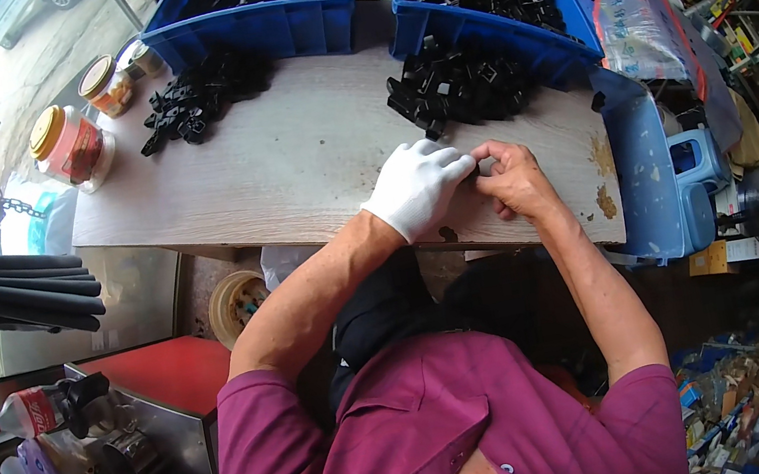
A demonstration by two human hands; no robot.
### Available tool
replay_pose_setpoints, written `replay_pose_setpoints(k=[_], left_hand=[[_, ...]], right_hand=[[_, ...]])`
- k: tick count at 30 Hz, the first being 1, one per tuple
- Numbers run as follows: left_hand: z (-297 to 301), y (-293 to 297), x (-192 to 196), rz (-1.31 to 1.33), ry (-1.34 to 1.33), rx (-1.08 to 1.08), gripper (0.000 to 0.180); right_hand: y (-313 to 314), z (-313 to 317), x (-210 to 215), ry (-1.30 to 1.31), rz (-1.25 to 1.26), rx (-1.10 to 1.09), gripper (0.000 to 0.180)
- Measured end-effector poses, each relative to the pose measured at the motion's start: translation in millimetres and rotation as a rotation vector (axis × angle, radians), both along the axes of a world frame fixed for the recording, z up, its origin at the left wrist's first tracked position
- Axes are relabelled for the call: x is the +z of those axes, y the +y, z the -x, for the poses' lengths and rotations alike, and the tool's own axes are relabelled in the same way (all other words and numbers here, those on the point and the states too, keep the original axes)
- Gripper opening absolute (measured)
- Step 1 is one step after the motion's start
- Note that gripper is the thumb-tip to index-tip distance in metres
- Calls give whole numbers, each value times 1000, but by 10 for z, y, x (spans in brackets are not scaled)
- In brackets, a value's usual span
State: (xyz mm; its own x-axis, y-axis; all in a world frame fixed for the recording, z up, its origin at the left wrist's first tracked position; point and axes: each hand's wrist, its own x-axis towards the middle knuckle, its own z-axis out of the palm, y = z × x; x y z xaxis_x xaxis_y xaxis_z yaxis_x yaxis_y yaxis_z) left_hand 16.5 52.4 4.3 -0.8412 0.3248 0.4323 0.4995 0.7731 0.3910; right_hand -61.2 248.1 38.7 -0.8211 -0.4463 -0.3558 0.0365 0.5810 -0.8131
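My left hand [420, 189], in a white knit glove, meets my bare right hand [516, 180] above the near part of the wooden tabletop [303, 149]. The fingertips of both hands pinch together around a small black part [476, 170], mostly hidden by the fingers. Just beyond the hands lies a heap of black plastic parts [465, 88], some of them with square openings. Farther left on the table spreads a second heap of similar black pieces [207, 95].
Two blue bins, a left one [261, 26] and a right one [494, 24], hold many black pieces at the back. Lidded jars [76, 148] stand at the left edge. A light-blue plastic container [642, 160] adjoins the right edge. Below the table sits a round bucket [231, 304].
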Motion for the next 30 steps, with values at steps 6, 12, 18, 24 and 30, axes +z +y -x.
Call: replay_pose_setpoints(k=[6,12,18,24,30], left_hand=[[-88,78,-44,57,58,60,70],[-398,-237,152,-222,295,325,36],[-752,-2322,-217,0,373,1070,42],[-774,-2612,-284,386,282,860,31],[-655,-2177,-186,308,295,715,30]], right_hand=[[-60,-58,40,23,2,7,27],[53,-29,-18,20,12,33,29],[62,-104,-27,25,158,-39,35],[28,-58,-40,-3,164,-151,40],[252,22,-49,-108,264,-213,43]])
